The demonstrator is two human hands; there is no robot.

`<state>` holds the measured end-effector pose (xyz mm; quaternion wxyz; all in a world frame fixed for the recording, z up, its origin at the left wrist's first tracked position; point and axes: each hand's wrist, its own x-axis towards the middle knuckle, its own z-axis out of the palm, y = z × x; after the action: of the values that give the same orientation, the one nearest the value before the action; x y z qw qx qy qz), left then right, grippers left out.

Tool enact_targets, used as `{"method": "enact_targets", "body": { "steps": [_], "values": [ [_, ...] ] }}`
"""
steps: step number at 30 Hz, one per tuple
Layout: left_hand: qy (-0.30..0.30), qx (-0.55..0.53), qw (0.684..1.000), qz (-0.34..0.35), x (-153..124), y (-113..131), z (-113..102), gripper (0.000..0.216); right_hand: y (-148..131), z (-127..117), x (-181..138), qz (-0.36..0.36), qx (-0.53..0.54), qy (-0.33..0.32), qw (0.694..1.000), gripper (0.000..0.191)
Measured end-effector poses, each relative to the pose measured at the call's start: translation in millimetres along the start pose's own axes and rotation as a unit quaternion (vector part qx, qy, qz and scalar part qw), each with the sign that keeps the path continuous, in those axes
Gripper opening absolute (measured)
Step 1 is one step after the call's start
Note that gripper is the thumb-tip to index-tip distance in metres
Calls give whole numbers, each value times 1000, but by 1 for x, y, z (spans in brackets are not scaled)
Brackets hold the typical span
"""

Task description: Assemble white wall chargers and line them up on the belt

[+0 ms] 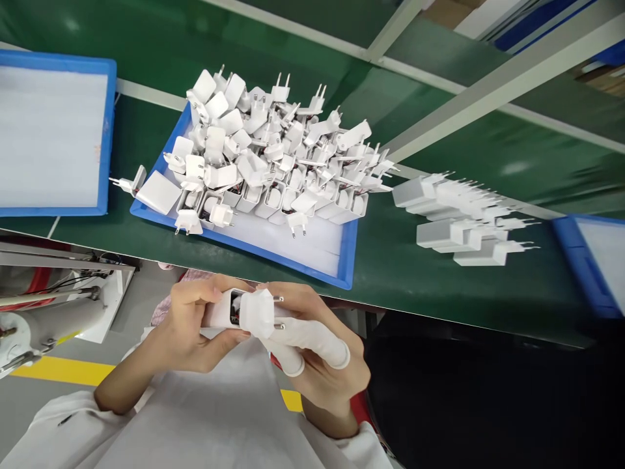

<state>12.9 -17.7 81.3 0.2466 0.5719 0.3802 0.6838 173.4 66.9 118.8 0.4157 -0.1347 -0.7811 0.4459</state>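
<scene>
Charger in hand: white, box-shaped hard-plastic casing (217, 314), with a white plug cap (257, 314) bearing two round metal pins at its mouth; held clear of the green bench surface (390, 260), just in front of its front edge.
Cap seating: apparently not flush, with a dark opening exposed beside the casing wall; contents too small to identify.
Left grip: left hand (195, 319), thumb and fingers closed about the casing.
Right grip: right hand (336, 352), fingers gathered about the cap, close to the pins; white finger cots (315, 335) on two digits.
Handling: probably light and stiff, with smooth, slightly slippery walls; pins and any inner wiring likely the most easily damaged parts.
Points of hold: best judged at the casing's broad walls and the cap's sides, away from the opening.
Central tray: blue-rimmed rectangular tray (244, 249), near the surface's front edge; heaped with white open casings and pronged caps (273, 150), with white lining bare toward the front right corner.
Left tray: second blue-rimmed tray (111, 137), white-lined, toward the surface's left end.
Right of centre: grouped white pronged chargers (454, 208), directly on the surface, pins rightward.
Right tray: third blue-rimmed tray (581, 260), cut off by the view, white lining partly visible.
</scene>
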Motion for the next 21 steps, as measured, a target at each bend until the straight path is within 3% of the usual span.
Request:
{"method": "enact_targets", "body": {
  "steps": [7, 14, 17, 21],
  "values": [
    [-22, 34, 999, -36, -1, 7, 2, 41, 3, -14, 0, -8, 2, -58, 998, 44],
    [-36, 176, 983, 39, 11, 8, 2, 8, 7, 0, -12, -31, -24, 48, 998, 22],
    [-46, 182, 982, 29, 13, 9, 3, 8, 13, 10, -18, -27, -35, 91, 995, 19],
    [-47, 157, 986, 29, 13, 9, 3, 5, 20, 18, -21, -50, -23, 94, 994, 19]
  ]
}}
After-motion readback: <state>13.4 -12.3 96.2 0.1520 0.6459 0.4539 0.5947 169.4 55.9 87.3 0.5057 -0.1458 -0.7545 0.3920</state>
